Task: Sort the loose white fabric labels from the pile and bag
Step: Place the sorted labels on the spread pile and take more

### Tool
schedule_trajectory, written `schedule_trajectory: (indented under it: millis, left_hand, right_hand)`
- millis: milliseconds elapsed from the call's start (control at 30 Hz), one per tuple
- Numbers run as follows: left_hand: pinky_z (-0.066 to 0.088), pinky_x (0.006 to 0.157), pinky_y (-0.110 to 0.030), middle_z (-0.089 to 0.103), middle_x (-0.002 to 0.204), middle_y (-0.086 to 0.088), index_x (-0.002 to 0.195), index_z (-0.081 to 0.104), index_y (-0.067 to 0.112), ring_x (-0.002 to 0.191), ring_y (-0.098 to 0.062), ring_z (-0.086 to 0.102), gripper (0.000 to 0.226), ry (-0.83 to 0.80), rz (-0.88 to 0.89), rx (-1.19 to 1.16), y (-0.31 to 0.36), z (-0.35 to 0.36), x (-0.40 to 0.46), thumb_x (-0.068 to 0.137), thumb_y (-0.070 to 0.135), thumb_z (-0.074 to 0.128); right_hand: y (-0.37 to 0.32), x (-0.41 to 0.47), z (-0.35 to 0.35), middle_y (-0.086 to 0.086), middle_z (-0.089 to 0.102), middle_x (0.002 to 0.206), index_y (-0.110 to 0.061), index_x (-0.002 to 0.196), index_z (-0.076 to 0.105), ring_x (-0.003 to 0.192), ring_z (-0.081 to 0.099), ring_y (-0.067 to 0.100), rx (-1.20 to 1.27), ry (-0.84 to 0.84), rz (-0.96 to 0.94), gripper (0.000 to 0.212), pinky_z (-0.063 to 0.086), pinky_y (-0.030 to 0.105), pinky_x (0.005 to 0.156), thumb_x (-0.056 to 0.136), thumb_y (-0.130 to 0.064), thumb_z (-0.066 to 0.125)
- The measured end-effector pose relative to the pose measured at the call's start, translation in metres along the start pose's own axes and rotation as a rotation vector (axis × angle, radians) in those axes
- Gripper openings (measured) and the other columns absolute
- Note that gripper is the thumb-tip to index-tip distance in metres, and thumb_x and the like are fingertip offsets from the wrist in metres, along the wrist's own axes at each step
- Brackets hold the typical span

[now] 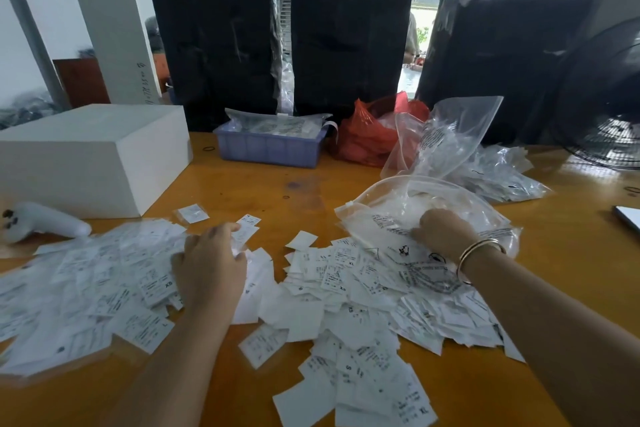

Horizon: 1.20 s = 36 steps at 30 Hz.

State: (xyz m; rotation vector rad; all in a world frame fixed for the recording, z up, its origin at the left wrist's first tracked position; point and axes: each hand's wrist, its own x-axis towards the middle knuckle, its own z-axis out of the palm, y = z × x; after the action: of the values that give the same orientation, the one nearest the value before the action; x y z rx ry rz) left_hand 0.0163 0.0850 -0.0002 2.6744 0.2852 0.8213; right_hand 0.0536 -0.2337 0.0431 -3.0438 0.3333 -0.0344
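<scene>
The left hand (211, 267) is lying palm down at centre left, fingers curled and pinching a few labels (247, 230) at its fingertips, on the wide pile of white labels (329, 291) covering the lower half of the frame. The right hand (443, 232), bangles at the wrist, is pressing into the clear bag (391, 204) at centre right; whether it is gripping anything I cannot tell. Behind, on the wooden table (263, 191), a white box (90, 156) is sitting upper left, a lilac tray (270, 149) at upper centre.
</scene>
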Motion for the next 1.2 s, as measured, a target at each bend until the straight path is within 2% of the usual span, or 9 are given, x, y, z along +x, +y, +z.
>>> schedule_trajectory:
  millis: [133, 267, 400, 500, 600, 700, 833, 967, 1200]
  left_hand:
    - [0.035, 0.093, -0.041, 0.055, 0.131, -0.002, 0.124, 0.057, 0.028, 0.121, -0.026, 0.041, 0.042, -0.017, 0.025, 0.102, 0.001, -0.003, -0.001, 0.084, 0.032, 0.068]
    - [0.039, 0.089, -0.037, 0.063, 0.115, 0.001, 0.111, 0.066, 0.022, 0.115, -0.025, 0.047, 0.026, -0.005, 0.311, -0.155, 0.017, -0.003, -0.007, 0.086, 0.02, 0.065]
    - [0.036, 0.094, -0.024, 0.056, 0.11, 0.02, 0.109, 0.063, 0.031, 0.112, -0.006, 0.048, 0.019, -0.283, 0.486, -0.521, 0.035, -0.001, -0.02, 0.091, 0.025, 0.059]
    - [0.045, 0.082, -0.014, 0.059, 0.105, 0.027, 0.104, 0.056, 0.046, 0.1, 0.007, 0.054, 0.017, -0.497, 0.379, -0.81, 0.042, -0.004, -0.025, 0.09, 0.051, 0.049]
    - [0.05, 0.078, -0.016, 0.066, 0.099, 0.022, 0.105, 0.061, 0.04, 0.093, 0.0, 0.062, 0.027, -0.62, 0.279, -1.067, 0.047, -0.008, -0.029, 0.091, 0.052, 0.041]
    - [0.052, 0.073, -0.016, 0.071, 0.091, 0.015, 0.099, 0.065, 0.032, 0.084, -0.004, 0.067, 0.023, -0.669, 0.243, -1.11, 0.052, -0.01, -0.031, 0.087, 0.044, 0.048]
    - [0.048, 0.062, -0.01, 0.073, 0.078, 0.009, 0.089, 0.069, 0.024, 0.071, -0.002, 0.067, 0.009, -0.596, 0.104, -1.123, 0.053, -0.009, -0.031, 0.091, 0.02, 0.061]
    - [0.05, 0.061, -0.013, 0.074, 0.081, 0.004, 0.09, 0.069, 0.017, 0.073, -0.005, 0.067, 0.009, -0.574, -0.081, -1.232, 0.05, -0.008, -0.027, 0.091, 0.016, 0.06]
    - [0.051, 0.06, -0.015, 0.074, 0.085, 0.001, 0.096, 0.063, 0.015, 0.076, -0.008, 0.069, 0.012, -0.593, -0.158, -1.305, 0.05, -0.007, -0.027, 0.088, 0.006, 0.063]
  right_hand:
    - [-0.005, -0.006, 0.007, 0.008, 0.062, 0.083, -0.011, 0.072, 0.059, 0.079, 0.058, 0.026, 0.102, 0.176, 0.055, 0.02, 0.047, 0.033, 0.073, 0.089, -0.019, 0.052]
    - [-0.004, -0.013, 0.007, 0.008, 0.063, 0.073, -0.008, 0.071, 0.064, 0.074, 0.058, 0.027, 0.257, 0.306, 0.044, 0.031, 0.046, 0.036, 0.076, 0.092, -0.025, 0.05]
    - [-0.026, -0.037, -0.007, 0.0, 0.052, 0.057, -0.012, 0.068, 0.061, 0.055, 0.048, 0.017, 0.637, 0.524, -0.141, 0.037, 0.035, 0.028, 0.056, 0.097, -0.029, 0.047]
    - [-0.059, -0.076, -0.011, 0.001, 0.066, 0.078, -0.028, 0.085, 0.066, 0.059, 0.054, 0.008, 1.06, 0.319, -0.355, 0.03, 0.043, 0.017, 0.049, 0.087, -0.049, 0.044]
    - [-0.078, -0.104, 0.006, -0.018, 0.067, 0.094, -0.053, 0.091, 0.065, 0.079, 0.059, -0.007, 1.235, -0.013, -0.512, 0.034, 0.047, 0.009, 0.068, 0.078, -0.062, 0.035]
    - [-0.085, -0.108, 0.022, -0.012, 0.059, 0.115, -0.048, 0.111, 0.059, 0.101, 0.056, -0.006, 1.195, -0.124, -0.587, 0.035, 0.045, 0.012, 0.083, 0.088, -0.052, 0.033]
    - [-0.087, -0.1, 0.033, -0.012, 0.06, 0.116, -0.038, 0.12, 0.057, 0.106, 0.056, 0.001, 1.173, 0.025, -0.431, 0.038, 0.043, 0.019, 0.088, 0.093, -0.051, 0.034]
    - [-0.082, -0.091, 0.044, -0.001, 0.051, 0.135, -0.018, 0.145, 0.035, 0.127, 0.041, 0.016, 0.492, 0.216, -0.416, 0.048, 0.036, 0.026, 0.1, 0.098, -0.022, 0.038]
    - [-0.086, -0.093, 0.048, -0.002, 0.06, 0.109, -0.018, 0.107, 0.058, 0.104, 0.052, 0.018, 0.176, 0.282, -0.426, 0.029, 0.038, 0.031, 0.088, 0.1, -0.027, 0.032]
